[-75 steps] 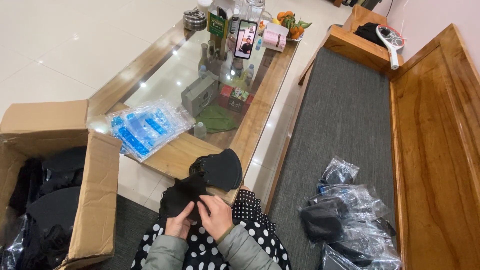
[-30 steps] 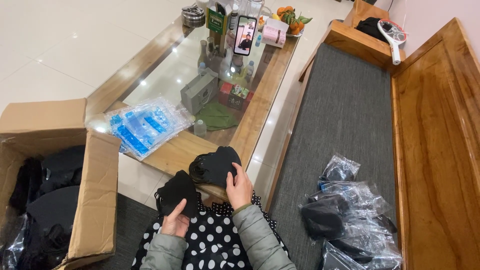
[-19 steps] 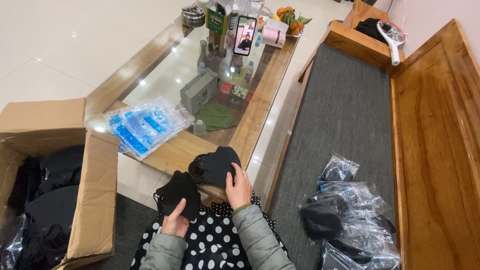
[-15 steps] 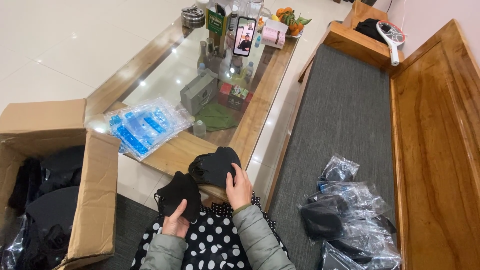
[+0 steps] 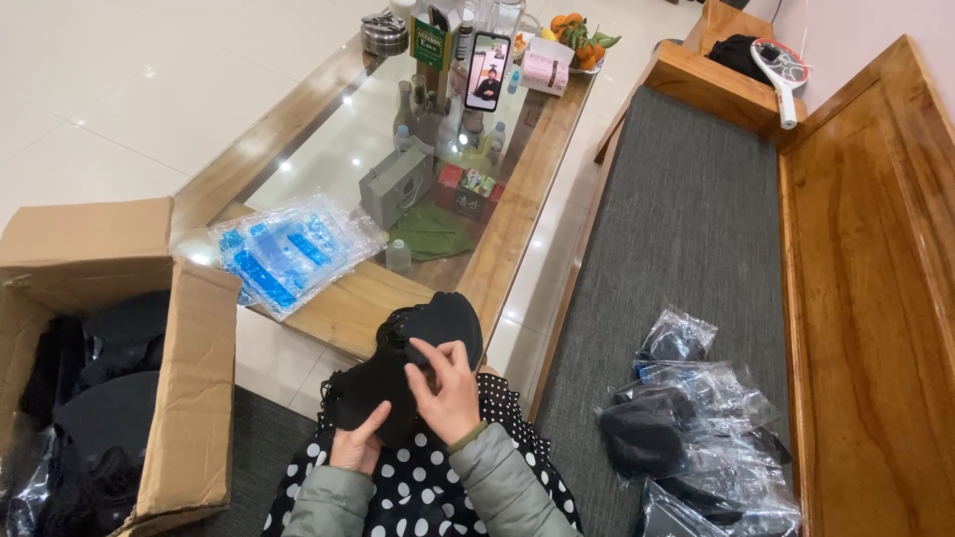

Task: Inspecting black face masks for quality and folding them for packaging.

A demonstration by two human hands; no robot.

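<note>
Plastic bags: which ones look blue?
The flat stack of plastic bags on the glass table, beside the cardboard box. The bags on the grey bench hold black things.

An open brown cardboard box [image 5: 189,398] stands on the floor at the left, with dark goods inside. On the near end of the glass-topped desk [image 5: 517,189] lies a stack of clear plastic bags with blue printing [image 5: 288,254]. At the far end a phone [image 5: 487,72] stands upright, its screen lit and showing a person; just left of it is a tall green package with a pale label [image 5: 431,42], to its right a pink pack [image 5: 545,72]. Under the glass sits a small red box [image 5: 466,191]. On the grey bench cushion [image 5: 686,219] at the right lies a pile of clear bags holding black items [image 5: 696,428].
</note>
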